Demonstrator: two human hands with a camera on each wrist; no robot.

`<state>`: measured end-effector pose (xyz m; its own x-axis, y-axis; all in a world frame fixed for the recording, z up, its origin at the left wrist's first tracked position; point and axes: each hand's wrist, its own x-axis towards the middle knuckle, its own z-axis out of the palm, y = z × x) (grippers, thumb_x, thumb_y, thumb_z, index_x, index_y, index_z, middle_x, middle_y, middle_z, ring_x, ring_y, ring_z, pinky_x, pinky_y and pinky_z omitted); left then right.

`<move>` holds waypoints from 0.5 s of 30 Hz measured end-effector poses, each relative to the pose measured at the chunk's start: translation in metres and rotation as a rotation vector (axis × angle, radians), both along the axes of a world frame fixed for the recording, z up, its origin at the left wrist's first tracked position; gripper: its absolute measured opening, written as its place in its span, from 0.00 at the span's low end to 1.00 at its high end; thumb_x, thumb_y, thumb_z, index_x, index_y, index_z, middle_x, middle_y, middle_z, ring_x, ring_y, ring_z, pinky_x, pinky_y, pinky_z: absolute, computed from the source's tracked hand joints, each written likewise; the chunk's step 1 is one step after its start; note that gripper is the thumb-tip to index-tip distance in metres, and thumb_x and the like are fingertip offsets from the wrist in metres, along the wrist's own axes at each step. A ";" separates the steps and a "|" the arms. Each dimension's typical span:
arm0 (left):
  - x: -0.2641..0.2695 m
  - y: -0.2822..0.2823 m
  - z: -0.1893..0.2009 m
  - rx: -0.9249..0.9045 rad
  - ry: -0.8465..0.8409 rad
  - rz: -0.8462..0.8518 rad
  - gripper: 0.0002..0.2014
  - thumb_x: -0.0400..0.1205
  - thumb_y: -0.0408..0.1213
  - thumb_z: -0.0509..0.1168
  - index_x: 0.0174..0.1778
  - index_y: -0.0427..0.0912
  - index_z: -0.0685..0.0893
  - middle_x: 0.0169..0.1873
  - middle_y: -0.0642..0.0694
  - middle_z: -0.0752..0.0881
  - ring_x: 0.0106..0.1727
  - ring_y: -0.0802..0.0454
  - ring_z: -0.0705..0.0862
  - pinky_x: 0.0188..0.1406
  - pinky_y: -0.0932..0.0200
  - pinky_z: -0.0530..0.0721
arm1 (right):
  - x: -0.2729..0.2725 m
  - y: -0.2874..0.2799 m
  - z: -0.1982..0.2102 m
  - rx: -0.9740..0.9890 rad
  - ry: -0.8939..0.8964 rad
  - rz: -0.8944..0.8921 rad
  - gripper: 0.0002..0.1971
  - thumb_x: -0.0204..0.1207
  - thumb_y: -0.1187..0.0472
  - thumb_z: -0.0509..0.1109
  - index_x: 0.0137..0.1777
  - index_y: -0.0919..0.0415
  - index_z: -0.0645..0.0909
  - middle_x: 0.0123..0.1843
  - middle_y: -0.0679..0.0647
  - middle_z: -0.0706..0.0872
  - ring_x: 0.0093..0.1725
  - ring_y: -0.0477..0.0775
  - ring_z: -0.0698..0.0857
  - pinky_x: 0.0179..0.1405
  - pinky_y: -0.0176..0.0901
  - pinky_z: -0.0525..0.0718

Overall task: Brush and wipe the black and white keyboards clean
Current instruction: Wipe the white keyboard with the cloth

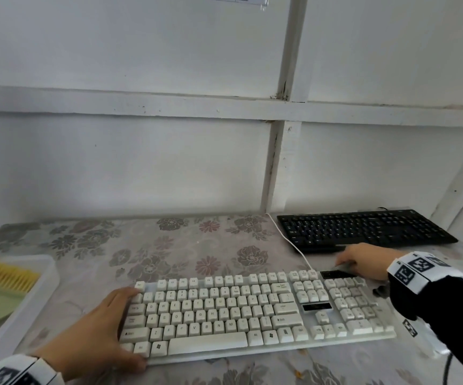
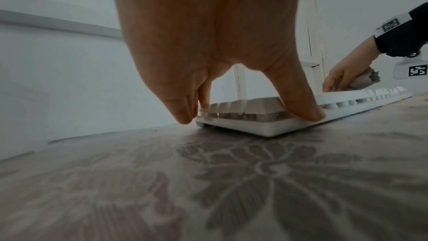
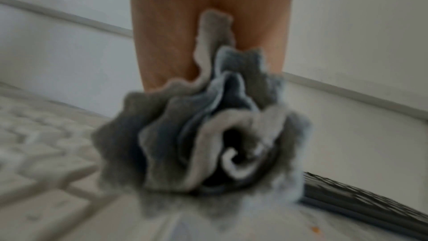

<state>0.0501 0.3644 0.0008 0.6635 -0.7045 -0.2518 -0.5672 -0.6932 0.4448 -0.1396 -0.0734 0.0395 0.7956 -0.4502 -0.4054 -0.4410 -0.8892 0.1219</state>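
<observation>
— On the left end of the white keyboard (image 1: 255, 309): left hand (image 1: 97, 329) spreading wide, fingers straight, thumb pressing on the front edge, fingertips (image 2: 185, 114) reaching down past the back corner. Not curling around anything, just holding the board still.

— And over on the right?

— Right hand (image 1: 363, 261) bunching up a gray cloth (image 3: 203, 135), fingers curling around it. Pressing the cloth down at the top right corner of the white keyboard, just above the number keys. Looking blurry in the right wrist view, folds of cloth sticking out below the palm.

— Sitting on what?

— Lying on a table (image 1: 169, 245) with a flowery cover, gray and pink blooms all over. Standing behind it, a white wall (image 1: 141, 151) with white wooden strips crossing it. Resting at the left edge, a clear tray (image 1: 34, 295) holding a yellow brush (image 1: 2, 276) and something pale green.

— And the black keyboard (image 1: 363, 229)?

— Lying flat at the far right of the table, close to the wall, just behind the right hand. Not touching either hand. Running between the two keyboards, a thin white cable (image 1: 291, 241), going back toward the wall.

— White keyboard near the person?

— Yes, stretching between both hands, left hand at one end, right hand with the cloth at the other.
</observation>
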 end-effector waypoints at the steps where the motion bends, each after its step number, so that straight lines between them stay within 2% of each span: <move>1: -0.001 0.000 0.000 -0.002 -0.001 0.000 0.60 0.51 0.65 0.75 0.76 0.59 0.49 0.68 0.63 0.60 0.66 0.64 0.67 0.63 0.70 0.66 | -0.003 -0.005 0.000 -0.017 0.011 -0.008 0.14 0.83 0.58 0.60 0.64 0.49 0.81 0.53 0.46 0.78 0.55 0.48 0.81 0.50 0.34 0.71; 3: -0.002 -0.001 0.000 -0.005 -0.009 -0.001 0.60 0.52 0.65 0.75 0.77 0.58 0.49 0.71 0.61 0.61 0.66 0.64 0.68 0.67 0.68 0.67 | -0.006 -0.012 0.000 -0.046 0.038 -0.013 0.13 0.83 0.58 0.60 0.63 0.51 0.82 0.50 0.46 0.76 0.51 0.47 0.78 0.50 0.33 0.71; 5: -0.003 -0.001 0.000 0.005 -0.002 0.003 0.61 0.53 0.64 0.75 0.78 0.57 0.47 0.73 0.60 0.61 0.67 0.63 0.69 0.70 0.67 0.68 | -0.003 -0.011 0.004 -0.048 -0.035 -0.032 0.12 0.83 0.55 0.61 0.55 0.56 0.84 0.45 0.48 0.78 0.45 0.48 0.78 0.48 0.37 0.76; 6: -0.003 -0.001 0.000 0.010 0.006 0.006 0.61 0.53 0.64 0.75 0.78 0.56 0.47 0.74 0.59 0.60 0.67 0.62 0.68 0.71 0.66 0.68 | 0.000 -0.004 0.009 -0.007 -0.095 -0.037 0.12 0.83 0.52 0.61 0.48 0.57 0.84 0.40 0.49 0.80 0.39 0.49 0.80 0.44 0.39 0.80; 7: -0.003 0.000 0.001 0.011 0.018 0.005 0.61 0.54 0.63 0.75 0.78 0.56 0.46 0.75 0.58 0.59 0.68 0.62 0.68 0.71 0.65 0.67 | 0.007 0.008 0.015 0.036 -0.168 -0.019 0.14 0.83 0.49 0.61 0.41 0.55 0.81 0.35 0.48 0.80 0.33 0.47 0.81 0.38 0.36 0.81; 8: -0.003 0.000 0.002 0.011 0.037 0.001 0.64 0.52 0.65 0.76 0.79 0.55 0.46 0.76 0.58 0.58 0.70 0.61 0.67 0.73 0.65 0.66 | 0.016 0.027 0.021 0.076 -0.224 0.013 0.14 0.83 0.48 0.61 0.38 0.51 0.79 0.33 0.46 0.80 0.30 0.42 0.79 0.32 0.29 0.77; 9: -0.003 0.001 0.004 0.008 0.053 -0.006 0.68 0.49 0.67 0.76 0.79 0.55 0.44 0.77 0.58 0.56 0.72 0.61 0.65 0.75 0.64 0.64 | 0.026 0.050 0.027 0.124 -0.265 0.057 0.11 0.83 0.49 0.61 0.41 0.47 0.81 0.35 0.45 0.81 0.31 0.38 0.78 0.31 0.27 0.75; 10: -0.003 0.001 0.006 0.000 0.071 -0.008 0.71 0.45 0.70 0.76 0.80 0.54 0.43 0.79 0.57 0.55 0.74 0.60 0.63 0.76 0.63 0.62 | 0.038 0.074 0.031 0.180 -0.288 0.106 0.10 0.83 0.50 0.61 0.49 0.48 0.83 0.40 0.45 0.83 0.36 0.38 0.80 0.35 0.26 0.76; 12: -0.004 0.002 0.011 -0.015 0.104 -0.001 0.76 0.39 0.73 0.71 0.80 0.53 0.38 0.80 0.57 0.52 0.76 0.60 0.60 0.77 0.63 0.57 | 0.064 0.125 0.032 0.270 -0.306 0.212 0.15 0.83 0.50 0.60 0.62 0.55 0.82 0.51 0.50 0.84 0.47 0.47 0.84 0.47 0.31 0.79; 14: -0.005 0.003 0.011 -0.025 0.121 0.004 0.77 0.36 0.73 0.67 0.80 0.54 0.36 0.80 0.57 0.52 0.75 0.62 0.59 0.77 0.64 0.55 | 0.090 0.170 0.026 0.332 -0.323 0.309 0.18 0.84 0.51 0.59 0.66 0.57 0.80 0.56 0.53 0.82 0.53 0.52 0.83 0.55 0.36 0.76; 15: -0.004 0.003 0.010 -0.033 0.123 0.003 0.76 0.38 0.72 0.69 0.80 0.54 0.37 0.79 0.58 0.52 0.73 0.64 0.59 0.77 0.64 0.55 | 0.103 0.192 0.021 0.360 -0.340 0.347 0.18 0.84 0.51 0.59 0.68 0.57 0.80 0.57 0.53 0.80 0.54 0.53 0.81 0.58 0.38 0.75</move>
<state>0.0460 0.3676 0.0107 0.6312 -0.7118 -0.3081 -0.5045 -0.6785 0.5340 -0.0363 0.1182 0.0605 0.9832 -0.0227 -0.1810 -0.0791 -0.9472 -0.3107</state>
